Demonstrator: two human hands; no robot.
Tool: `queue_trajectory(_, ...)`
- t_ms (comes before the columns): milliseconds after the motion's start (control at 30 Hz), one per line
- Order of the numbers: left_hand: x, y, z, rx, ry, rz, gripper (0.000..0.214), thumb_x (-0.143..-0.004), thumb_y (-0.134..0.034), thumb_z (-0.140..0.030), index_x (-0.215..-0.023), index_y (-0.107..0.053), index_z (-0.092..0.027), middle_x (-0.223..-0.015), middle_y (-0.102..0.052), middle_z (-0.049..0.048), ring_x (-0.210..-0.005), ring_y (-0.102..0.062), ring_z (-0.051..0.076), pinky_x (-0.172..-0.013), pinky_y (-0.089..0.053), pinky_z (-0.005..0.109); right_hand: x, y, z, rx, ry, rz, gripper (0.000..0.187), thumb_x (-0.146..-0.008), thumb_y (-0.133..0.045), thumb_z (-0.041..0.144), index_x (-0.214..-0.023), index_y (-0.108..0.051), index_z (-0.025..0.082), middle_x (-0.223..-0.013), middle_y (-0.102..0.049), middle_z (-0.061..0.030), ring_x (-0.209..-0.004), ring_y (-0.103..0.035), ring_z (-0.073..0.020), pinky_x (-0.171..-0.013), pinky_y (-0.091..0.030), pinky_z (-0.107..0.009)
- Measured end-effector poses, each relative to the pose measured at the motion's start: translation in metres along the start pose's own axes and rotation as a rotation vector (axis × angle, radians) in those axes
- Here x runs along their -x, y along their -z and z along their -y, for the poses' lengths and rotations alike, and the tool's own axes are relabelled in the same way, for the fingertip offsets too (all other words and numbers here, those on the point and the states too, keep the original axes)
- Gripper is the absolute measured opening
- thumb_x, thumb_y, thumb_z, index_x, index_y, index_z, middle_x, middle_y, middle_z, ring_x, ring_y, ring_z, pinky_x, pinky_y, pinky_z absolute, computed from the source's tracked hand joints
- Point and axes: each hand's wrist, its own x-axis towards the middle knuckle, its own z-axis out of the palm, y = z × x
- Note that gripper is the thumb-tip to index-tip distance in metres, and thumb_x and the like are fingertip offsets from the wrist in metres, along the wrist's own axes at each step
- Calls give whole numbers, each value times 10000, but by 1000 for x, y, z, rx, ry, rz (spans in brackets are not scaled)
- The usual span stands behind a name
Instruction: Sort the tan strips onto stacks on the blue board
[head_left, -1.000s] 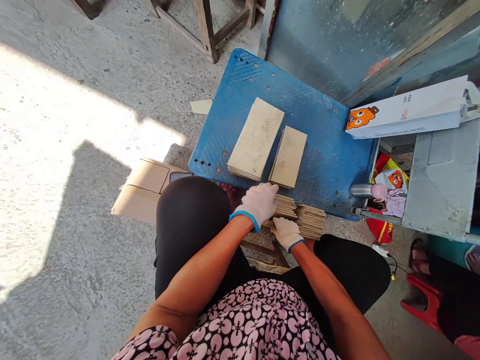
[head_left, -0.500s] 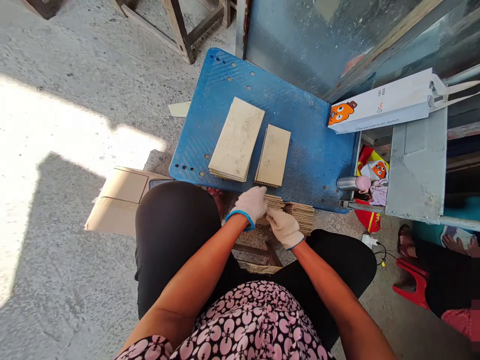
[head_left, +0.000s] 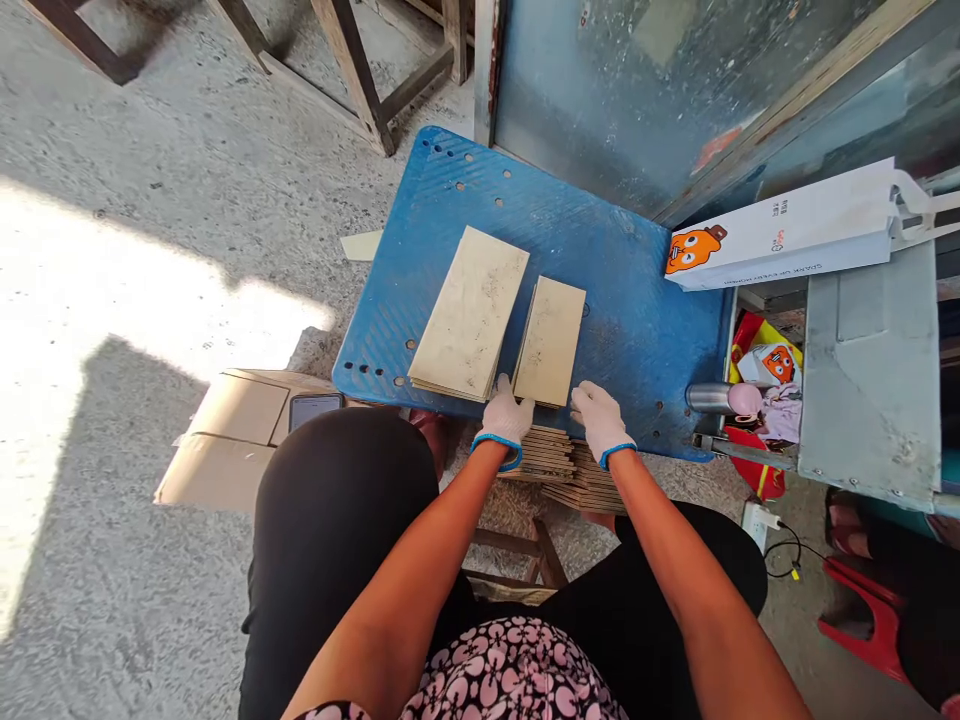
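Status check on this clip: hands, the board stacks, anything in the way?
Left hand gloved, at near end of narrow stack. Right hand open, flat on blue board beside it. Wide stack untouched. More pieces piled under the wrists; nothing blocking.

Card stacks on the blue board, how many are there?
2: a wide stack at the left hand and a narrower stack beside it. More stacks sit below the blue board, partly hidden.
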Motion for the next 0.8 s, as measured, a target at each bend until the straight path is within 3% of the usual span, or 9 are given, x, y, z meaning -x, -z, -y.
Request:
queue_trajectory(167, -11, -5, 3, 85, 41, 1, 705, -877, -543, -298, -1511, -328, -77, -1479, -488, 205, -1359, -485, 296, -1098, -391, 345, -10, -22, 0, -117, -82, 94, 242, -771, -608, 432, -871, -656, 217, -828, -679, 14, -740, -595, -130, -634, -509, -214)
queue_trajectory(333, -14, -6, -4, 83, 39, 17, 550, -864, -545, -279, -1389, -453, -138, -1303, -642, 176, -1196, -619, 291, -969, -472, 339, -17, -38, -2, -215, -166, 115, 365, -776, -590, 414, -1079, -669, 225, -1037, -715, -27, -813, -634, -153, -623, -500, -219)
queue_trajectory(567, -17, -4, -4, 39, 19, 21, 361, -865, -527, -272, -1216, -528, -191, -1194, -693, 137, -1072, -668, 294, -857, -497, 342, -20, -38, -3, -191, -198, 110, 458, -789, -607, 407, -1214, -667, 246, -1162, -709, -56, -929, -654, -187, -730, -534, -280)
queue_trajectory(800, -8, -11, -11, -27, 20, 42, 483, -855, -564, -346, -1294, -477, -164, -1243, -655, 165, -1138, -641, 291, -881, -495, 327, -24, -40, -4, -228, -228, 99, 485, -806, -594, 378, -1263, -644, 224, -1137, -719, -56, -896, -671, -178, -714, -548, -264)
